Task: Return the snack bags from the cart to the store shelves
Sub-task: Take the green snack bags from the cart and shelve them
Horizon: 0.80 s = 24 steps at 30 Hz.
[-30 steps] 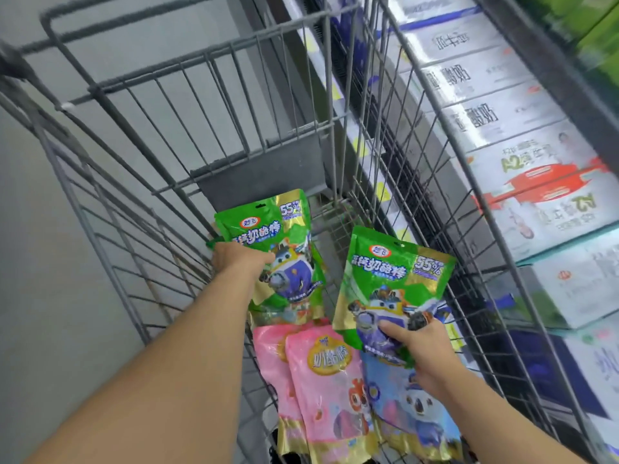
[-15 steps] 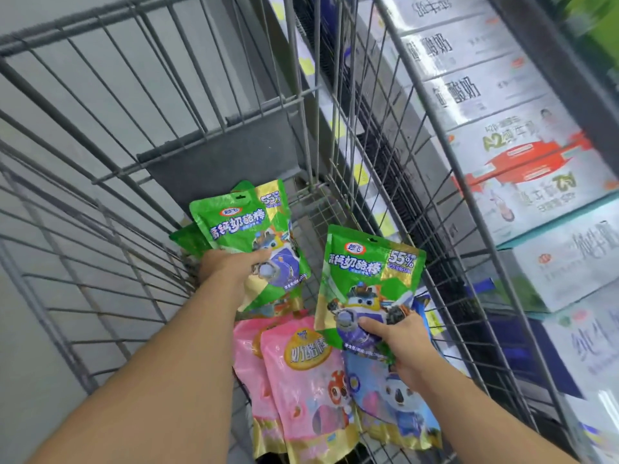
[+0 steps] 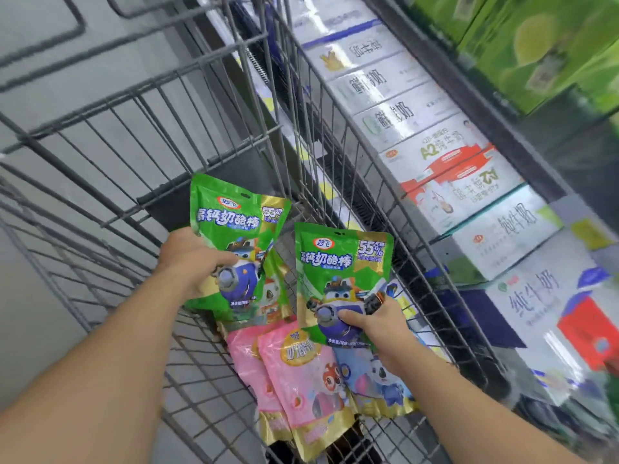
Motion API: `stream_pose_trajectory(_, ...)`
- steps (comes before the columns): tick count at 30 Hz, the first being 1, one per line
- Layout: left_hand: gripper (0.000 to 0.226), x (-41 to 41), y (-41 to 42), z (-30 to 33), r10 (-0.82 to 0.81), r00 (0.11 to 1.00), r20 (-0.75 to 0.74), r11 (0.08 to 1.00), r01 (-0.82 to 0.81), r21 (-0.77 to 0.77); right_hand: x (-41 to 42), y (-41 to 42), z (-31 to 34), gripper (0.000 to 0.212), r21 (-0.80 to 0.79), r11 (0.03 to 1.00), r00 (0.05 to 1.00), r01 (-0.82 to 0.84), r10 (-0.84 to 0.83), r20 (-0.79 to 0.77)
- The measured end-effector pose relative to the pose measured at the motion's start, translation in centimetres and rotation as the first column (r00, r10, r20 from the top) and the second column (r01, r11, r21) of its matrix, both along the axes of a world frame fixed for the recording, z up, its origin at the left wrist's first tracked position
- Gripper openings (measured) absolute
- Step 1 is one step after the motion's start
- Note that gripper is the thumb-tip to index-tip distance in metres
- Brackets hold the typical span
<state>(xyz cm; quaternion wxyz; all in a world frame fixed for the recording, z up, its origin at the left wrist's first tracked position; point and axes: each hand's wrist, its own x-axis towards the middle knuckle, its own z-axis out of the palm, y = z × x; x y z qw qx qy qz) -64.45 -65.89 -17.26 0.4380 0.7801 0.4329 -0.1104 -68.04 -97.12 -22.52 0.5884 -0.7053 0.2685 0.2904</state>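
Inside the grey wire cart (image 3: 114,169), my left hand (image 3: 191,259) grips a green snack bag (image 3: 234,222) by its left edge and holds it upright. Another green bag seems tucked behind it. My right hand (image 3: 378,323) pinches a second green snack bag (image 3: 338,262) at its lower part, lifted above the cart floor. Below them lie two pink snack bags (image 3: 301,373) and a blue snack bag (image 3: 375,380), overlapping on the cart bottom.
The store shelves run along the right, just outside the cart wall, stacked with white milk cartons (image 3: 445,169) and green boxes (image 3: 536,45) on a higher shelf. Grey floor (image 3: 30,296) lies to the left of the cart.
Both hands have lifted their green bags higher above the pink and blue bags. The view has swung, so the shelves take up more of the right side.
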Motion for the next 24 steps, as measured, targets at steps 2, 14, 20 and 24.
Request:
stream_pose_trajectory(2, 0.039, 0.8, 0.8, 3.5, -0.056, 0.996, 0.062, 0.998, 0.054, 0.024, 0.2, 0.7, 2.9, 0.024, 0.055, 0.998, 0.999, 0.004, -0.007, 0.054)
stream_pose_trajectory(14, 0.038, 9.6, -5.6, 20.0, -0.104, 0.884, 0.455, 0.9, 0.278, -0.336, 7.0, -5.2, 19.4, 0.031, 0.231, 0.951, 0.855, 0.204, -0.288, 0.432)
stream_pose_trajectory(20, 0.034, 12.7, -15.8, 18.6, -0.104, 0.85, 0.517, 0.795, 0.383, -0.47, 8.3, -13.1, 18.6, 0.041, 0.187, 0.896, 0.8, 0.401, -0.443, 0.404)
stream_pose_trajectory(24, 0.023, 13.4, -20.2, 15.9, -0.144, 0.848, 0.511, 0.765, 0.422, -0.486, 9.0, -17.8, 16.1, 0.041, 0.134, 0.857, 0.783, 0.498, -0.511, 0.354)
